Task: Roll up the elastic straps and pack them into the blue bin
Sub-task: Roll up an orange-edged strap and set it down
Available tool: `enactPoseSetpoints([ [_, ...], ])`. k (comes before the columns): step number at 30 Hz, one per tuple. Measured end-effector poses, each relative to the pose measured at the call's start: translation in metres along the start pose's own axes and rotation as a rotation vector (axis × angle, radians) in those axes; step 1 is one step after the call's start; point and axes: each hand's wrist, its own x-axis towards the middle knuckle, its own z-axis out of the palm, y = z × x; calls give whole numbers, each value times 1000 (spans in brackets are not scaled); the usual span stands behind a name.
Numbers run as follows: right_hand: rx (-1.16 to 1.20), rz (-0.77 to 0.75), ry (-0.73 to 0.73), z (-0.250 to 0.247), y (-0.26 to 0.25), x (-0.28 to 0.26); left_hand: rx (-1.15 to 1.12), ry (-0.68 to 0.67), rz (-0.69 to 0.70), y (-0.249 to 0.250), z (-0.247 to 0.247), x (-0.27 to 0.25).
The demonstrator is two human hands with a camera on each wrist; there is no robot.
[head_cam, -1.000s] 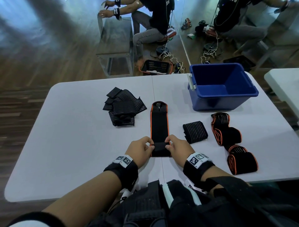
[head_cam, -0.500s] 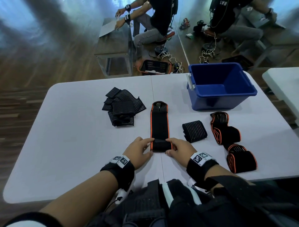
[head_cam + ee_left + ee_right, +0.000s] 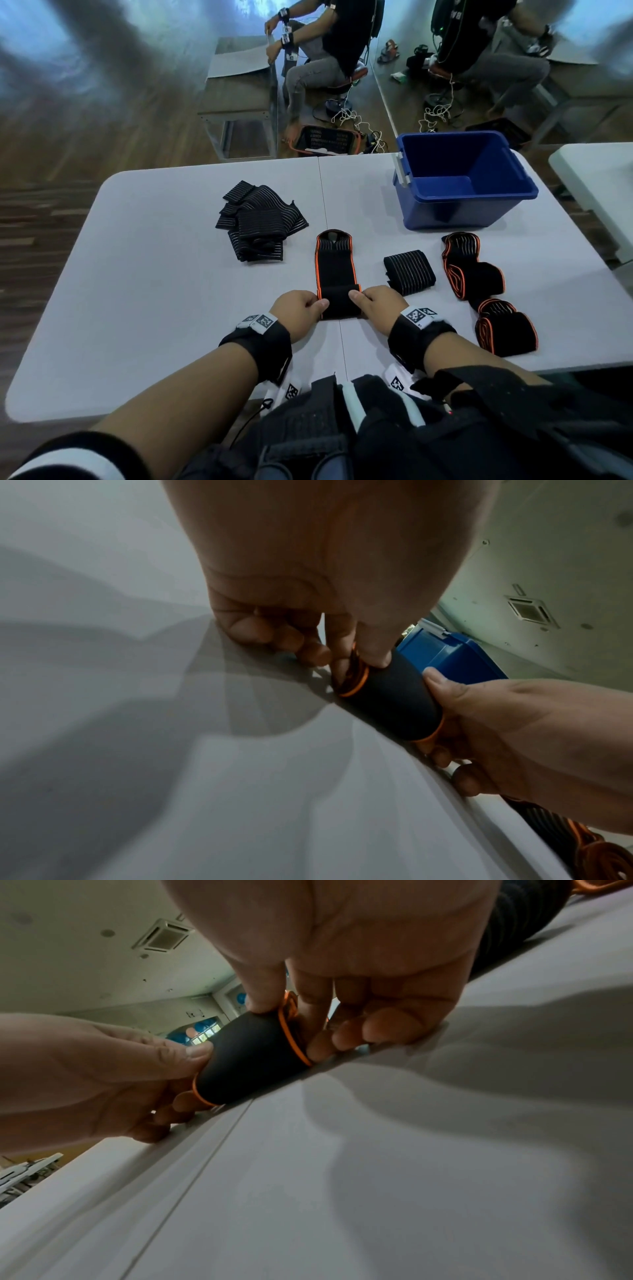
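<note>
White laminate, the table [image 3: 164, 308] carries everything I have to worry about, and its smooth top is my first risk: the roll could skid rather than turn if I press down too lightly. The blue bin [image 3: 469, 209] stands at the far right, well apart from my hands and holding no straps that I can see, so carrying a loose roll that far may let it spring open. The orange-edged strap [image 3: 337, 270] lies flat, pointing away from me at the table's middle, its near end wound into a short roll. My left hand [image 3: 301, 313] and right hand [image 3: 382, 306] each pinch one end of that roll, thumb on top and fingers curled at its edge. I judge that uneven pressure between them would cone the roll, and the elastic would unwind if either thumb lifts. The pile of striped straps [image 3: 260, 226] waits untouched.
</note>
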Motion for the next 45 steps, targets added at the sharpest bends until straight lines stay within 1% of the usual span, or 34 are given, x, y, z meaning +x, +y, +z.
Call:
enactPoseSetpoints([
  [3,-43,65,-8,2,-3,3,27,-30,-26,5,-2,-2],
  [6,-81,115,-11,3,-5,5,44,-31,-50,6,-2,-4],
  [8,-123,131,-9,4,-7,3,56,-6,-48,6,-2,-4],
  [10,-98,119,40,7,-4,2,76,66,-11,5,-1,-6],
  [12,-11,48,128,8,-2,-3,116,147,79,7,-1,-11],
  [15,-40,-133,249,10,1,-7,206,205,236,6,2,-15],
  [17,-85,-224,278,11,0,-9,256,213,291,6,3,-17],
  [19,-105,-275,270,14,2,-10,304,222,316,6,3,-18],
  [20,-105,-290,272,14,4,-10,326,214,323,7,3,-19],
  [22,-120,-311,267,13,8,-13,389,138,343,5,1,-21],
  [24,-165,-316,208,9,10,-17,447,38,356,2,1,-23],
  [25,-185,-310,172,7,10,-20,445,16,354,-1,1,-23],
  [28,-225,-284,117,6,13,-23,351,30,337,-5,3,-23],
  [30,-198,-274,100,9,15,-20,263,51,297,-5,5,-23],
  [32,-97,-232,100,11,14,-18,136,74,230,-4,7,-22],
  [36,261,-111,111,11,13,-19,-84,151,136,-5,8,-19],
  [38,366,-72,126,13,16,-18,-174,175,89,-4,8,-19],
  [41,396,-23,161,17,17,-15,-275,182,33,-6,9,-18],
  [45,415,41,164,24,17,-12,-337,178,-6,-6,8,-18],
])
